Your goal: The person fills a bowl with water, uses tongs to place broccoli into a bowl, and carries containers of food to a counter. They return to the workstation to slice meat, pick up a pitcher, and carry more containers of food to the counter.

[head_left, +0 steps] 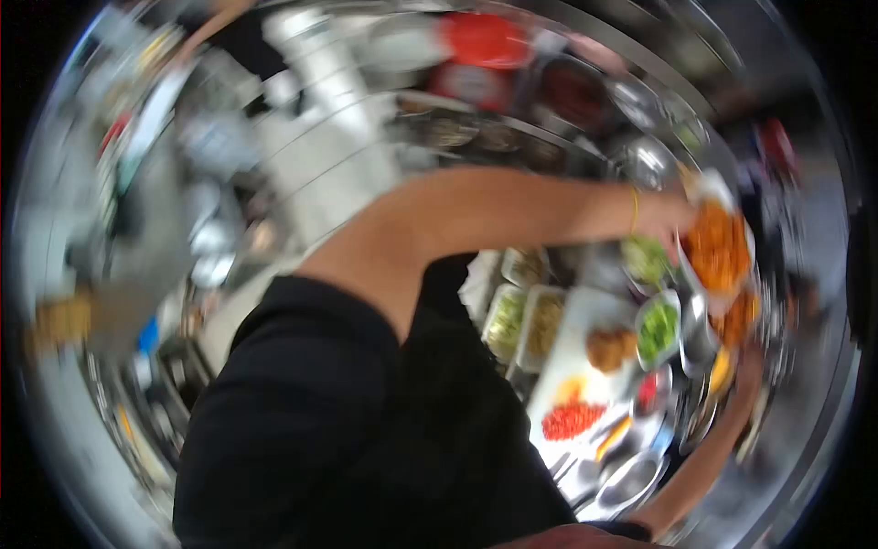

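Observation:
The frame is smeared by motion. My left hand (666,218), with a yellow band at the wrist, is at the near side of a white container (688,267). Its fingers appear closed on the rim, though blur softens them. Orange chunks of food (718,242) fill that container, and more orange pieces (737,317) lie just beyond its lower end. My right hand (750,364) is on the far side, beside those pieces and a yellow item (721,371); its fingers are too blurred to read. Chopped green pieces (658,331) sit in a tub nearer me.
A white cutting board (574,343) carries a browned piece of food (611,349) and diced red pieces (574,419). Tubs of shredded pale green food (506,322) stand alongside. Metal bowls (631,480) are at the board's end. A red basin (485,41) is farther left of me.

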`<state>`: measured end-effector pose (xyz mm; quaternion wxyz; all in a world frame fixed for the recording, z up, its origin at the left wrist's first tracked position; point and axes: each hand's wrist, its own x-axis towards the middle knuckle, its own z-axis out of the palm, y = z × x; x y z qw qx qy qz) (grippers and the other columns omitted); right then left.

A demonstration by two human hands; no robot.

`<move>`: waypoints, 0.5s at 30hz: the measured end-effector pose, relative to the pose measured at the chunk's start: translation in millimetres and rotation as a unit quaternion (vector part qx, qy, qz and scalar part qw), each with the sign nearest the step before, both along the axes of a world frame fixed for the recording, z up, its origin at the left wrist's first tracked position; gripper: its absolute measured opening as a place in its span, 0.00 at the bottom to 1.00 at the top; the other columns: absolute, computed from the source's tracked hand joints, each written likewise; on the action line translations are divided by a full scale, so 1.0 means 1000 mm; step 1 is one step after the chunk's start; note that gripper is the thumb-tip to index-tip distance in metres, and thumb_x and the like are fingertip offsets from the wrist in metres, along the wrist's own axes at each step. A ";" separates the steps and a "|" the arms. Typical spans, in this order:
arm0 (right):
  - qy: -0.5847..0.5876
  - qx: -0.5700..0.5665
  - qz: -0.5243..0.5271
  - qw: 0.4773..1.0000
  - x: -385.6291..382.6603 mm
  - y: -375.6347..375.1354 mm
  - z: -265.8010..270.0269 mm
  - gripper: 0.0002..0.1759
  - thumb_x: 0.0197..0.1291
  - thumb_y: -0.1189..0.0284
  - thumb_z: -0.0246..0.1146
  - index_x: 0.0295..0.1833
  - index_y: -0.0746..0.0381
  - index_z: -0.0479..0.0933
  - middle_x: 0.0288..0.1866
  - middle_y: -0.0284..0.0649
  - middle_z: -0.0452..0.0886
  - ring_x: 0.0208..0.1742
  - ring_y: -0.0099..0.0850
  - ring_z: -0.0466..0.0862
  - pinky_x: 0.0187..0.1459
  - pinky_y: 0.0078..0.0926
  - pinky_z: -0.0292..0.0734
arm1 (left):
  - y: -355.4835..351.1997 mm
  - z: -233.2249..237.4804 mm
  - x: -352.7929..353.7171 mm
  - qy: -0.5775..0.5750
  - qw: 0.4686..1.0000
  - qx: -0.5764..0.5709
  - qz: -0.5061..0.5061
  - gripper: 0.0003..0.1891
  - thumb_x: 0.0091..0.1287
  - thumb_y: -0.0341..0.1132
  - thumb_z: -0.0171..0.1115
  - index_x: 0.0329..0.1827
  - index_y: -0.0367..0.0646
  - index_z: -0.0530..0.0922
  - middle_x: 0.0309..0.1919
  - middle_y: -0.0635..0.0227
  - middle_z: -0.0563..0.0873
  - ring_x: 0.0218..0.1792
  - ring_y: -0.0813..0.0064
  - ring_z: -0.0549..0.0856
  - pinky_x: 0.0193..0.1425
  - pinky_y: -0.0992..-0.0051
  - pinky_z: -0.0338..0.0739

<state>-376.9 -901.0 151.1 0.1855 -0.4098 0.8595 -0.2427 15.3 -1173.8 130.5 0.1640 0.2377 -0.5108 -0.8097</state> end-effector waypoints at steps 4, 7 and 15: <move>0.159 0.050 0.286 0.944 0.036 0.002 -0.047 0.18 0.56 0.74 0.57 0.53 0.66 0.74 0.34 0.32 0.79 0.31 0.25 0.77 0.34 0.22 0.73 | 0.053 -0.069 0.216 0.110 0.991 -0.022 0.068 0.09 0.54 0.23 0.56 0.37 0.29 0.78 0.35 0.52 0.82 0.31 0.56 0.85 0.30 0.62 0.83; -0.269 0.080 0.151 0.948 0.269 -0.051 -0.024 0.21 0.52 0.69 0.61 0.50 0.68 0.75 0.42 0.37 0.78 0.40 0.25 0.77 0.39 0.22 0.72 | 0.112 -0.063 0.379 -0.025 0.946 0.196 0.257 0.13 0.56 0.21 0.52 0.45 0.30 0.75 0.38 0.59 0.80 0.47 0.59 0.81 0.42 0.65 0.84; -0.312 0.110 0.372 0.867 0.644 -0.207 -0.153 0.12 0.52 0.77 0.60 0.43 0.68 0.77 0.27 0.27 0.76 0.22 0.15 0.70 0.23 0.14 0.63 | 0.217 -0.132 0.704 -0.054 0.623 0.120 0.771 0.27 0.49 0.14 0.46 0.56 0.31 0.61 0.50 0.51 0.74 0.48 0.54 0.81 0.51 0.59 0.81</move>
